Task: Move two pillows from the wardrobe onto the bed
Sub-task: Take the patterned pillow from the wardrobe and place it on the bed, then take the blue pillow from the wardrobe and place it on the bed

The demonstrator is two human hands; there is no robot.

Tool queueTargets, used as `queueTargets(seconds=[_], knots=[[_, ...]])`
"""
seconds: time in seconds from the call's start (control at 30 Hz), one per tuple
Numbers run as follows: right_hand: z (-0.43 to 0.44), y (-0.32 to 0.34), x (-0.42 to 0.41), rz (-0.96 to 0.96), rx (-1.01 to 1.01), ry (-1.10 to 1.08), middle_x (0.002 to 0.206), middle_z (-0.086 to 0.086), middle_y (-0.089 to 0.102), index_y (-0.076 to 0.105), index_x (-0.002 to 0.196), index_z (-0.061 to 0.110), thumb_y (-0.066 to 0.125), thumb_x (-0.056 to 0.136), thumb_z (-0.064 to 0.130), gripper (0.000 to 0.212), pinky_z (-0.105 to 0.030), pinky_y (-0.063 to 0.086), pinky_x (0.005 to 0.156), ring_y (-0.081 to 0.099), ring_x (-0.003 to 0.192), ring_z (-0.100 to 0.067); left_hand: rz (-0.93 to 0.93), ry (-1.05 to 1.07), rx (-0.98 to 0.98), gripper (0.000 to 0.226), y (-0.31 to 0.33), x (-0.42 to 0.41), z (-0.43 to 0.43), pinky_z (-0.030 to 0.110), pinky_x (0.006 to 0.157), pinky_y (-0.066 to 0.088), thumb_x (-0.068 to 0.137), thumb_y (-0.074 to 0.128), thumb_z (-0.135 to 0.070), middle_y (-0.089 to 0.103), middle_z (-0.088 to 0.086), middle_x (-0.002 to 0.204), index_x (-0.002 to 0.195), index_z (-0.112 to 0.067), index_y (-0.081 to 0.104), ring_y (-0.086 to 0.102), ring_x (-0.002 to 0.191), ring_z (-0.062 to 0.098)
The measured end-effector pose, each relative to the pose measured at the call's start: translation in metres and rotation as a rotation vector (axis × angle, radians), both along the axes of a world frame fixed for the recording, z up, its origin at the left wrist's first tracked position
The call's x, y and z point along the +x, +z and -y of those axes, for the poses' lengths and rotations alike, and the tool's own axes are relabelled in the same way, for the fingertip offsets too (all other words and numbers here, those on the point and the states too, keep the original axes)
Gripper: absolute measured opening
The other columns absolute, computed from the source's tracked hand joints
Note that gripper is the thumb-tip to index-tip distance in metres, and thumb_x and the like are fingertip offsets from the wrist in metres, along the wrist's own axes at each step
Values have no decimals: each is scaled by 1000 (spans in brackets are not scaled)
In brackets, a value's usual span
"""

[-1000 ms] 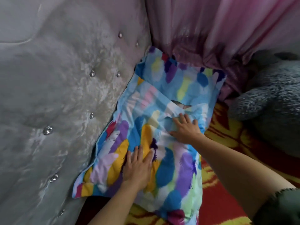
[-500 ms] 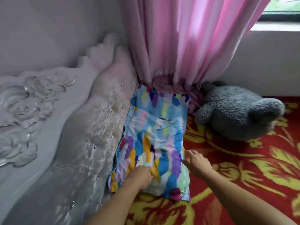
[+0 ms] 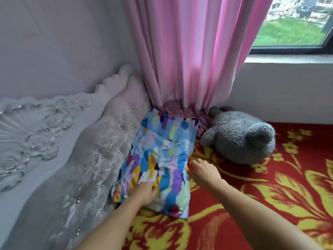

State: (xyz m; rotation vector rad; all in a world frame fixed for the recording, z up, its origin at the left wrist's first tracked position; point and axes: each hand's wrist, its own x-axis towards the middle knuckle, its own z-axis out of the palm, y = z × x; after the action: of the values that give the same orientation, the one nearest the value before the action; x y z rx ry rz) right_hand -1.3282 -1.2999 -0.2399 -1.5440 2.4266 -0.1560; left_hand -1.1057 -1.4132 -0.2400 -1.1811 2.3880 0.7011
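Pillow (image 3: 158, 159) in a feather-print cover of blue, purple and yellow lies on the bed (image 3: 270, 204), its long left edge against the padded headboard (image 3: 86, 159) and its far end tucked under the gathered pink curtain (image 3: 189, 60). In the head view, the only one, the left hand (image 3: 146, 193) rests on the pillow's near corner, fingers curled loosely into the cloth, pressing rather than gripping. The right hand (image 3: 203, 171) is spread wide and empty, its fingertips just at the pillow's right edge. A grey plush toy (image 3: 239, 136) sits beside the pillow's far corner, near the wall under the window (image 3: 292, 24). Whether the printed cover hides one pillow or two laid end to end cannot be told; a seam or flap crosses it partway up. At least one pillow appears delivered and is being settled into place. The wardrobe is out of sight, so any second pillow remains unaccounted for.
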Motion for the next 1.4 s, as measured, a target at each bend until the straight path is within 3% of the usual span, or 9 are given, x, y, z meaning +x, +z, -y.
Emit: queueTargets(seconds=[0.07,0.13,0.23,0.37,0.6,0.8,1.07,1.23,1.4], knots=[[-7,6,-8,-9,-8,69,112,-8,59,52,111,18,47,90,47,36,-42,47,82,57,103,-33,-65,71,-43,22,9,10,-24,34,68,44,91,46,-30,66,12,100,98,-12,57,61,94,31],[-6,8,-8,-10,-21,134,112,-9,60,52,111,17,47,91,46,36,-41,48,79,59,101,-33,-86,144,-86,18,13,28,-44,33,64,44,90,48,-34,65,8,93,93,-18,57,62,89,30],[4,12,11,18,-16,263,112,-9,61,52,112,16,46,93,44,35,-39,49,75,60,98,-32,-69,267,-115,26,16,61,-77,38,76,53,88,52,-39,68,8,104,105,-21,60,63,96,30],[6,12,63,45,25,445,113,-10,60,50,115,15,46,93,43,36,-38,44,68,61,97,-34,-34,421,-141,23,19,109,-114,40,77,53,86,55,-36,69,15,101,99,-19,62,63,97,34],[-7,-3,134,92,45,604,111,-10,62,50,110,18,44,93,44,32,-36,38,61,60,95,-33,-57,625,-189,26,23,173,-154,35,83,50,89,55,-34,68,11,106,108,-18,64,62,101,30],[-35,-39,224,92,33,619,106,-11,64,51,108,14,48,92,44,34,-38,44,64,61,94,-33,-37,646,-190,29,-8,249,-199,35,83,50,89,54,-36,68,8,108,113,-22,60,62,100,28],[-125,-56,388,2,-22,655,112,-8,62,52,113,16,49,91,45,36,-38,45,72,60,102,-31,-2,666,-225,30,-48,433,-304,37,86,49,89,53,-35,65,11,117,115,-22,59,59,107,31],[-178,-36,463,-29,-80,692,111,-7,62,51,120,17,48,91,47,41,-41,49,77,60,102,-32,21,693,-253,27,-28,511,-354,37,83,50,90,50,-34,67,11,113,110,-20,61,61,103,31],[-221,-9,492,7,-112,701,110,-6,62,50,121,19,48,91,48,42,-39,47,74,61,100,-30,-5,678,-284,24,5,530,-382,34,79,48,90,51,-33,68,10,110,106,-18,62,61,100,31]])
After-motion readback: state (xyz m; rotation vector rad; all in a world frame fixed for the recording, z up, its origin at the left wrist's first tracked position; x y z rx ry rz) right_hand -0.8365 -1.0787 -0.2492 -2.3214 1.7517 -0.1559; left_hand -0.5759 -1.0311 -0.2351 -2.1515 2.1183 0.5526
